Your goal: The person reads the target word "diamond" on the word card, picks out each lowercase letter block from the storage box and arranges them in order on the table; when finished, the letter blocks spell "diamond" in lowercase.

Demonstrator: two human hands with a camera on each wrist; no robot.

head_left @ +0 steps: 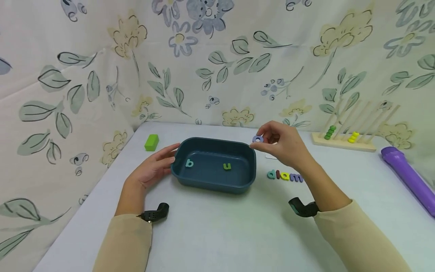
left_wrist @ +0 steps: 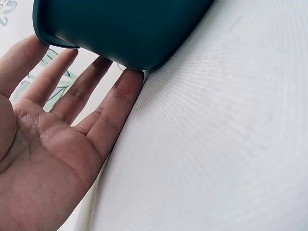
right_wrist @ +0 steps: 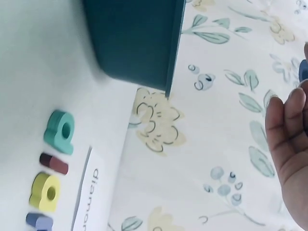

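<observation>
My right hand point(head_left: 283, 145) pinches a purple ring-shaped letter, like an "o" point(head_left: 257, 139), above the right rim of the dark teal tray point(head_left: 212, 185). In the right wrist view only part of the hand point(right_wrist: 293, 149) and an edge of the letter show. Inside the tray lie a teal "b" point(head_left: 189, 163) and a green "u"-shaped letter point(head_left: 227, 166). My left hand point(head_left: 153, 168) touches the tray's left side with extended fingers point(left_wrist: 120, 103). Right of the tray, a teal "d" point(head_left: 270, 174), a dark red bar letter point(head_left: 278, 174), a yellow "a" point(head_left: 285, 176) and a purple "m" point(head_left: 296, 178) form a row.
A white card point(right_wrist: 89, 192) with printed text beginning "diamon" lies behind the letter row. A green block point(head_left: 151, 142) is at the back left. To the right stand a wooden peg rack point(head_left: 343, 142) with green and yellow beads and a purple stick-like object point(head_left: 409, 177).
</observation>
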